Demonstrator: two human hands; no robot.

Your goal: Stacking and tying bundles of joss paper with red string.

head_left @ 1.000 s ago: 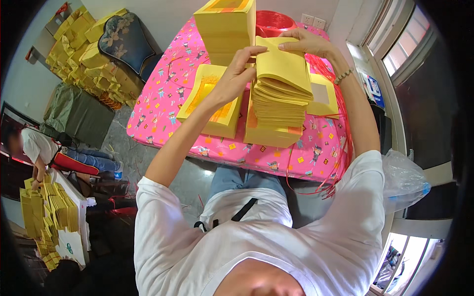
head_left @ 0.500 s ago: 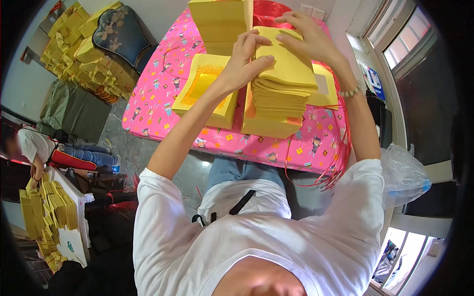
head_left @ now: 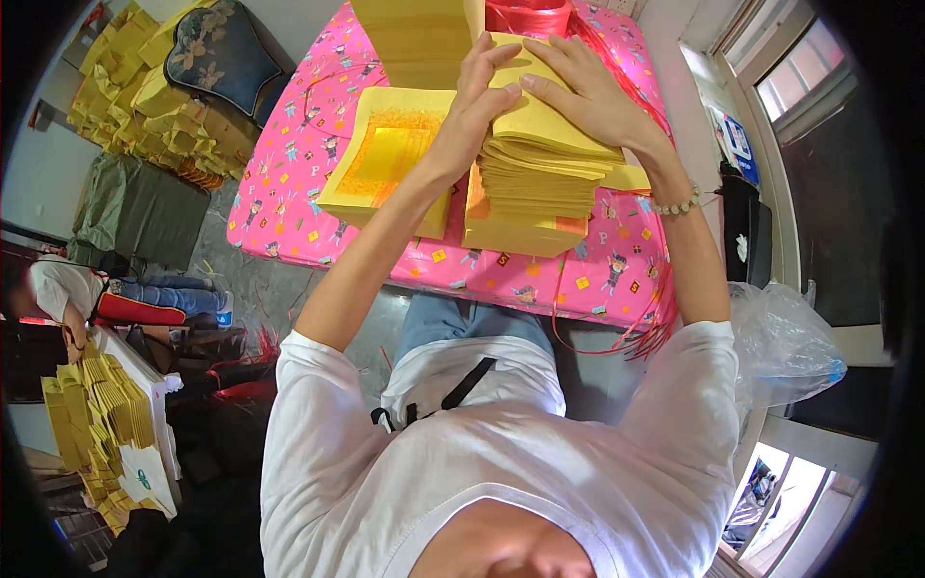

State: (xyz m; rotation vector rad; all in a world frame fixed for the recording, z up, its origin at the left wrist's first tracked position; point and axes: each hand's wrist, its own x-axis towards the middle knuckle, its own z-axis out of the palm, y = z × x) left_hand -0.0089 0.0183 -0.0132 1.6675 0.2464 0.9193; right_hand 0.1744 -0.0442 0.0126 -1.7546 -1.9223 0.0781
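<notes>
I see a person in a white shirt (head_left: 472,458) at a table (head_left: 265,207) with a bright pink cover full of little cartoon people. At the right of the shirt is a clear plastic bag (head_left: 785,337). Red strings (head_left: 660,313) hang over the near edge of the table.

A fat yellow paper block (head_left: 525,234) lies close to that edge. On top of it sits a stack of folded yellow paper (head_left: 540,178), and both hands are on this stack. The left hand (head_left: 469,116) has bent fingers at the stack's left side, with its thumb over the top; I can't tell if it squeezes. The right hand (head_left: 593,101) lies loose on the top, fingers spread, not clenched.

Just left is a yellow block with an orange picture (head_left: 381,159). Behind that stands a taller yellow block (head_left: 419,48), and near it a red tub (head_left: 528,16).

Far off to the left, a co-worker (head_left: 67,284) bends over more folded yellow paper (head_left: 116,405). At the back I see a dark flowery chair (head_left: 217,53) beside a big yellow heap (head_left: 135,106).
</notes>
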